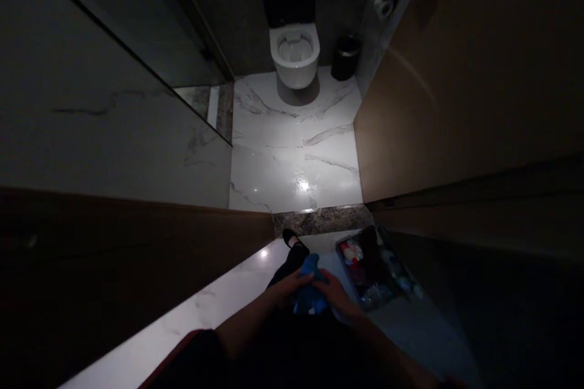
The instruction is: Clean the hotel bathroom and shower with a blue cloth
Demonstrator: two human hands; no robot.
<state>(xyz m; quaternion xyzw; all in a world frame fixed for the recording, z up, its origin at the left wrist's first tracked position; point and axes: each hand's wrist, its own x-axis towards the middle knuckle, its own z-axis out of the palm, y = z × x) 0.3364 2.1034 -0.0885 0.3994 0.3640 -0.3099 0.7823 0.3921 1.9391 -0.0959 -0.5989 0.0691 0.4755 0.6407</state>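
Dim, narrow washroom, seen steeply from above. Across most of the view, a white marble floor (292, 152) with grey veins and a bright patch of glare, running back to a wall-hung white toilet (294, 58) against the dark far wall. Just beside the toilet, a small black bin (347, 58). Higher up on the right, rolls of toilet paper (382, 6) on a dark wall. Along the left, a tall veined marble wall (114, 134) with a long glass panel (137, 30) above it; along the right, a broad brown wall panel (456, 73). Between the washroom and the near floor, a strip of brown stone threshold (322, 220).

Nearer, a white marble ledge (182, 322) at lower left, a black shoe (291, 237) beyond dark trousers, and, to the right, a clear plastic bag (376, 267) of assorted colourful items.

Bunched between both hands, a crumpled blue cloth (311, 285), held over the lap, near the bag but not touching it. Left hand (287, 287) closed over the cloth's left side; right hand (337, 292) closed over its right side, both with fingers wrapped narrowly around it.
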